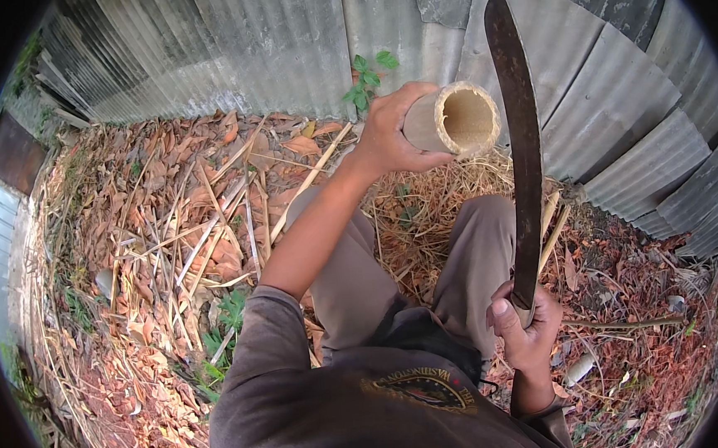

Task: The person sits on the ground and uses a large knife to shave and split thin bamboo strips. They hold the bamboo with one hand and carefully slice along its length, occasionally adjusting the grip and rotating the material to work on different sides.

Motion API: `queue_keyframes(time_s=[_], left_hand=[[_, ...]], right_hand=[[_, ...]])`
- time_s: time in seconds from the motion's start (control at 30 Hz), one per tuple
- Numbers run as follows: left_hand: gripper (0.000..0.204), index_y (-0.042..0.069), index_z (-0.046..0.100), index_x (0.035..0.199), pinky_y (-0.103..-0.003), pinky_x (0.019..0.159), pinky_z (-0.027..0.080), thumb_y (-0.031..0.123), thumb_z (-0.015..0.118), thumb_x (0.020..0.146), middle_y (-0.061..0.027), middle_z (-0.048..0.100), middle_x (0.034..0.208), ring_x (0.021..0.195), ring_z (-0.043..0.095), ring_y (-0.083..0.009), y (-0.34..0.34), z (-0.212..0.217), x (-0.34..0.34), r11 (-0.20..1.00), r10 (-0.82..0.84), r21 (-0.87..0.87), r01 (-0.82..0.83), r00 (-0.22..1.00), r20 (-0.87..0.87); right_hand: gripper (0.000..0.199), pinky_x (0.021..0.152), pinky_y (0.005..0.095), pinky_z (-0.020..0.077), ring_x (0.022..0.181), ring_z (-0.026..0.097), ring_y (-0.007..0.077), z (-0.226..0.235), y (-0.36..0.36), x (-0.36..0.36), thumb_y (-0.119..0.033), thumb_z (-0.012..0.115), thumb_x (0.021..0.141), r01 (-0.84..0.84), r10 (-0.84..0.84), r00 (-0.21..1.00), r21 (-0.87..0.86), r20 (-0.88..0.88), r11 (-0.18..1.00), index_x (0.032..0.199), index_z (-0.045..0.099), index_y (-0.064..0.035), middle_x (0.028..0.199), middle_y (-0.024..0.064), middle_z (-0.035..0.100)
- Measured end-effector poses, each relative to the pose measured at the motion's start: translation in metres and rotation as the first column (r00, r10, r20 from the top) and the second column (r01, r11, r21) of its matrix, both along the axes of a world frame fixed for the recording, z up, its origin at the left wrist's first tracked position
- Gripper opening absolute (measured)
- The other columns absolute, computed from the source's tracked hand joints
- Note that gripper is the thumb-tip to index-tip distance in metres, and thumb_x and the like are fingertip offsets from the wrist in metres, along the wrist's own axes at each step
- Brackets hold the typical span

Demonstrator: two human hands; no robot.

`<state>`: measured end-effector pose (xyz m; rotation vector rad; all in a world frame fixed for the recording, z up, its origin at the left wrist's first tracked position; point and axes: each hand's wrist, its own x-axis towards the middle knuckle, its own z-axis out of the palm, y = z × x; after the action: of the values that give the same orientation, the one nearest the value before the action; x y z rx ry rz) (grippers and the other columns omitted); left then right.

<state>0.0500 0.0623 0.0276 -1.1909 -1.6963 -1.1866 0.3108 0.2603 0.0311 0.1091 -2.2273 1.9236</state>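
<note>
A hollow bamboo tube is held upright in front of the body, its open cut end turned upward. The left hand is closed around it just below the rim. The right hand is closed on the handle of a long rusty machete, whose blade is raised close beside the tube, apart from it. The ground is covered with dry leaves and bamboo splinters, and a corrugated metal fence runs along its far edge. The left fingers are judged to be at risk: a blade brought down off-centre could glance from the round rim toward them or toward the knees below.
</note>
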Motion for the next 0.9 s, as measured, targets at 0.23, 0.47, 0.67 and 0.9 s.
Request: queue_keyframes(time_s=[0.23, 0.47, 0.67, 0.9], left_hand=[[0.072, 0.002, 0.058, 0.122, -0.036, 0.086, 0.052, 0.038, 0.084, 0.066, -0.0146, 0.067, 0.108, 0.097, 0.067, -0.0231, 0.019, 0.067, -0.065, 0.984, 0.073, -0.179, 0.005, 0.903, 0.424], [0.071, 0.002, 0.057, 0.123, -0.037, 0.088, 0.051, 0.039, 0.083, 0.068, -0.0142, 0.067, 0.109, 0.098, 0.066, -0.0229, 0.012, 0.077, -0.088, 0.981, 0.071, -0.191, 0.021, 0.883, 0.464], [0.070, -0.001, 0.057, 0.121, -0.037, 0.084, 0.054, 0.038, 0.083, 0.068, -0.0176, 0.068, 0.104, 0.094, 0.068, -0.0252, 0.022, 0.069, -0.089, 0.992, 0.109, -0.092, -0.081, 0.922, 0.371], [0.060, -0.002, 0.058, 0.103, -0.041, 0.070, 0.056, 0.038, 0.083, 0.067, -0.0199, 0.070, 0.087, 0.079, 0.070, -0.0339, 0.040, 0.064, -0.094, 0.852, 0.429, 0.239, -0.466, 0.883, 0.193]], right_hand=[[0.028, 0.043, 0.0216, 0.0364, 0.045, 0.046, 0.0052, 0.054, 0.006, -0.075, -0.028, 0.066, 0.093, -0.024, 0.026, 1.000, -0.129, 0.014, 0.991, 0.086, 0.058, -0.0025, 0.054, -0.0022, 0.050], [0.026, 0.044, 0.0235, 0.0377, 0.044, 0.046, 0.0070, 0.089, 0.005, -0.097, -0.026, 0.066, 0.093, -0.038, 0.021, 0.994, -0.150, -0.112, 0.988, 0.084, 0.058, -0.0025, 0.053, -0.0009, 0.049], [0.025, 0.043, 0.0231, 0.0369, 0.044, 0.044, 0.0061, 0.101, 0.004, -0.098, -0.024, 0.066, 0.093, 0.006, -0.051, 0.956, -0.156, -0.288, 0.988, 0.085, 0.059, -0.0021, 0.053, -0.0013, 0.048], [0.031, 0.041, 0.0241, 0.0365, 0.043, 0.045, 0.0074, 0.085, 0.007, -0.114, -0.028, 0.065, 0.093, 0.002, -0.007, 0.999, -0.095, -0.045, 0.996, 0.077, 0.056, -0.0038, 0.051, -0.0003, 0.048]])
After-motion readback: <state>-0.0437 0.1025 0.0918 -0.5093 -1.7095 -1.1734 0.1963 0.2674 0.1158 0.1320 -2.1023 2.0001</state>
